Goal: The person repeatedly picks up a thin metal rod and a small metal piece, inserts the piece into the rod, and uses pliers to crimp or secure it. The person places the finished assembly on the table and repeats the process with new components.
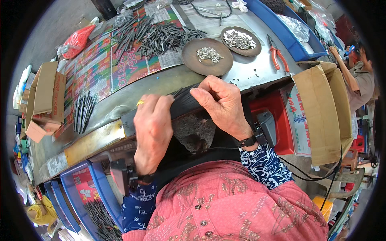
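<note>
My left hand [153, 125], with a yellow ring-like band on one finger, is closed just over the near edge of the worktable [134, 93]. My right hand [222, 105] is closed too, thumb bent toward the curled fingers. A thin dark piece [177, 92] shows by the left fingertips; whether either hand grips it is hidden. Beyond my right hand lies a round brown dish [191, 60] of small silvery pins [209, 55]. Behind it, a second dish [252, 52] bears small round whitish and silvery pieces [239, 39]. A heap of slender black pieces [167, 38] covers printed sheets at the back.
Red-handled pliers [277, 58] lie at the right, near a blue tray [277, 30]. Cardboard boxes stand left [47, 94] and right [321, 116]. A small black bundle [83, 112] lies at left. Below is a blue bin [106, 188]. Another person [358, 78] works at far right.
</note>
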Demonstrator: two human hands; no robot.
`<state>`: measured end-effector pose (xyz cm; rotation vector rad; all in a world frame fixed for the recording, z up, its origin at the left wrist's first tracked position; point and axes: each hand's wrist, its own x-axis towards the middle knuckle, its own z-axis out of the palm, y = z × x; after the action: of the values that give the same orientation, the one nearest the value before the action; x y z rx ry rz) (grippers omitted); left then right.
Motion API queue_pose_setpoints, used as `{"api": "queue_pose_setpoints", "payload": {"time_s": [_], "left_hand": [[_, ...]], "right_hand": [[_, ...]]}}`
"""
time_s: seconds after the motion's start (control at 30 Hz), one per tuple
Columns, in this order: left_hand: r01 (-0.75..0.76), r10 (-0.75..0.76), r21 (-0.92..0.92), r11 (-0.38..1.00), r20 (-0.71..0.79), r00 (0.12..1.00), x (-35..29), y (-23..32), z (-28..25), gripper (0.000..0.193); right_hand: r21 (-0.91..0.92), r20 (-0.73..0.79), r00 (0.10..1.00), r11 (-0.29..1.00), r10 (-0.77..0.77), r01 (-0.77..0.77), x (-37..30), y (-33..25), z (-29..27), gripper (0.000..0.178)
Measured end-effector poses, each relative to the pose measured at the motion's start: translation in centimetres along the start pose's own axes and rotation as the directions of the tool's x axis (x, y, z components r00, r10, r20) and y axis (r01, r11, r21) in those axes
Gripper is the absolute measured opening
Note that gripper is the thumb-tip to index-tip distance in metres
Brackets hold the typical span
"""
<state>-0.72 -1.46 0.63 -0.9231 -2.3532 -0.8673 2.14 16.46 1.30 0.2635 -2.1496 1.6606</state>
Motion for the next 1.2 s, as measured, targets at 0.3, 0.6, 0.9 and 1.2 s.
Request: {"api": "queue_pose_setpoints", "payload": {"time_s": [0.3, 0.6, 0.9, 1.2], "left_hand": [[-0.033, 0.031, 0.095, 0.995, 0.018, 0.999, -0.7, 0.3, -1.1, 0.021], [-0.008, 0.011, 0.047, 0.999, -0.053, 0.999, 0.6, 0.4, 0.9, 0.011], [0.189, -0.134, 0.188, 0.964, -0.270, 0.954, -2.6, -5.4, -5.6, 0.008], [0.402, -0.283, 0.391, 0.828, -0.328, 0.901, -5.1, -12.1, -10.9, 0.007]], "right_hand": [[-0.041, -0.015, 0.999, 0.999, -0.034, 0.033, 0.1, 0.2, 0.2, 0.023], [-0.094, -0.021, 0.999, 0.995, -0.024, 0.022, -0.2, -0.2, 0.3, 0.018], [-0.085, 0.007, 1.000, 0.996, -0.006, 0.007, -0.6, 0.0, 0.2, 0.023], [-0.114, 0.001, 1.000, 0.993, 0.018, -0.018, -0.5, -0.4, 0.6, 0.020]]}}
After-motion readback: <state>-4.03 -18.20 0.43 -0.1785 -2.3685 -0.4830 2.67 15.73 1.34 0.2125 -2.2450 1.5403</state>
